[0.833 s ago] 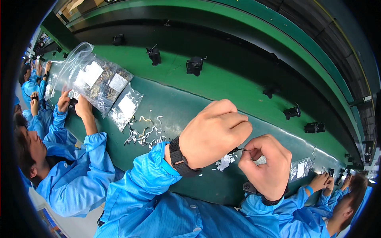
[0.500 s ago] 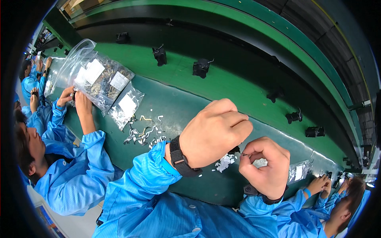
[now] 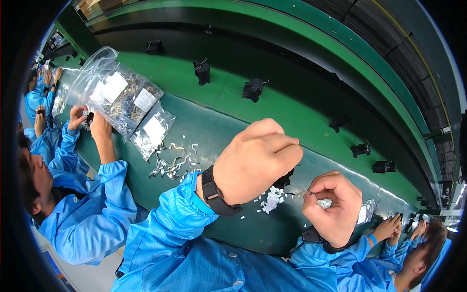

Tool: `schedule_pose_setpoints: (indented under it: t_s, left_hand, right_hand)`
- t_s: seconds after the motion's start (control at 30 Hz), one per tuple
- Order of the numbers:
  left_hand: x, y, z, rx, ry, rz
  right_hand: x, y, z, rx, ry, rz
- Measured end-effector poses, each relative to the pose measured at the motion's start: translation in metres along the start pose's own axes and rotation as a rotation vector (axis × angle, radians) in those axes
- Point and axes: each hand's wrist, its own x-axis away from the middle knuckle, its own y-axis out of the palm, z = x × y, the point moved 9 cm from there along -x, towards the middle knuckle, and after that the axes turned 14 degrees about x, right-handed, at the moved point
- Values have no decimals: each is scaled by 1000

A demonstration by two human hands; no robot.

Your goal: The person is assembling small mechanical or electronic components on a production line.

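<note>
The dark green table (image 3: 209, 131) ran slantwise in front of me, with the brighter green conveyor belt (image 3: 292, 104) beyond it carrying small black plastic parts (image 3: 254, 89) spaced along its length. On the table to my left lay clear plastic bags of small metal pieces with white labels (image 3: 121, 100), and loose silvery bent clips (image 3: 172, 163) were scattered just beside them.

My left hand (image 3: 255, 160), with a black wristband at the wrist, was curled into a closed fist held up over the table; a small black part (image 3: 284, 179) showed just under its knuckles, but whether the fingers actually gripped it I could not tell — the back of the hand hid them. My right hand (image 3: 333, 207) was also closed, thumb and forefinger pinched on a thin silvery metal pin (image 3: 300, 194). The pin lay between my two hands, its long axis running roughly sideways, its free end pointing left toward the black part — so the right hand carried it and the left was close by.

A little heap of white plastic bits (image 3: 271, 199) sat on the table below the gap between the hands. The pin's tip was too small to make out, and the black part was mostly covered.
</note>
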Motion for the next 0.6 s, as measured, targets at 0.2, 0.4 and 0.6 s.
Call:
schedule_pose_setpoints:
  t_s: [0.2,0.4,0.6]
  left_hand:
    - [0,5,4,-5,2,-20]
    - [-1,10,4,-31,1,-45]
    - [0,9,0,-33,-18,-37]
  right_hand:
    - [-5,4,-7,167,-12,58]
    - [-5,10,-11,205,-24,71]
    - [-7,21,-12,132,-35,-25]
